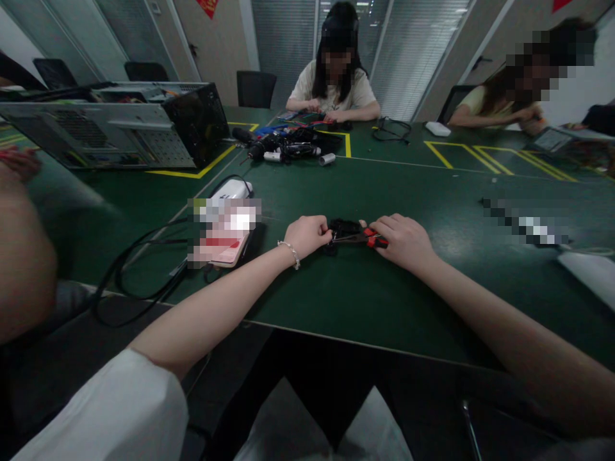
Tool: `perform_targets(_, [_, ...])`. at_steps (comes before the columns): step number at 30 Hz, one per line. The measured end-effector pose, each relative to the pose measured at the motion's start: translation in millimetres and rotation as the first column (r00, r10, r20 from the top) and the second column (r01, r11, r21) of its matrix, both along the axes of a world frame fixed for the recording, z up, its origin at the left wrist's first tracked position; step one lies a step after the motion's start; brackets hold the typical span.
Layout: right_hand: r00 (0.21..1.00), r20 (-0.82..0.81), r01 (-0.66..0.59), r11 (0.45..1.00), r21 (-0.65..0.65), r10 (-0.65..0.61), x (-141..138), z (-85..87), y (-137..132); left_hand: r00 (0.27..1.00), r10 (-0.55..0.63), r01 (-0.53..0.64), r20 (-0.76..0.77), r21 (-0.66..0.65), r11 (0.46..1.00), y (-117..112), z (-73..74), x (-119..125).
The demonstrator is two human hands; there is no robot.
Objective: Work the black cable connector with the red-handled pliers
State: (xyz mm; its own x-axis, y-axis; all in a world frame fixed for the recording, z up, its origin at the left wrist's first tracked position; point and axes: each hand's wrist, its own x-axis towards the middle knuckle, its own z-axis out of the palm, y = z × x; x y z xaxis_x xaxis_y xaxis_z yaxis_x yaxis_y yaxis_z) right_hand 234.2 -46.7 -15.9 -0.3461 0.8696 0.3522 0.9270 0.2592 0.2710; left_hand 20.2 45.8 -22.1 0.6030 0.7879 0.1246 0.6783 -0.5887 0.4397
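Observation:
Both my hands rest on the green table (pixel 346 294) close to its near edge. My left hand (pixel 306 235), with a bead bracelet on the wrist, is closed round the left end of a small black part (pixel 343 229). My right hand (pixel 402 241) is closed on a red-and-black handled tool (pixel 373 237), whose thin metal tip points left onto the black part. What the tip touches is too small to make out.
A phone and a white charger (pixel 230 191) with black cables (pixel 139 269) lie to the left. An open computer case (pixel 120 121) stands at far left. Across the table a person sits behind a heap of tools (pixel 288 148); another person sits at far right.

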Motion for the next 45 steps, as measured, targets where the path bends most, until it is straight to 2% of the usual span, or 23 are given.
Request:
perform_targets(26, [1.0, -0.008, 0.004, 1.0, 0.002, -0.004, 1.1, -0.4, 0.3, 1.0, -0.004, 0.004, 0.023, 0.004, 1.0, 1.0, -0.2, -0.5])
perform_targets(45, [1.0, -0.005, 0.009, 1.0, 0.0, -0.009, 0.8, -1.4, 1.3, 1.0, 0.008, -0.007, -0.017, 0.007, 1.0, 0.0, 0.8, 0.4])
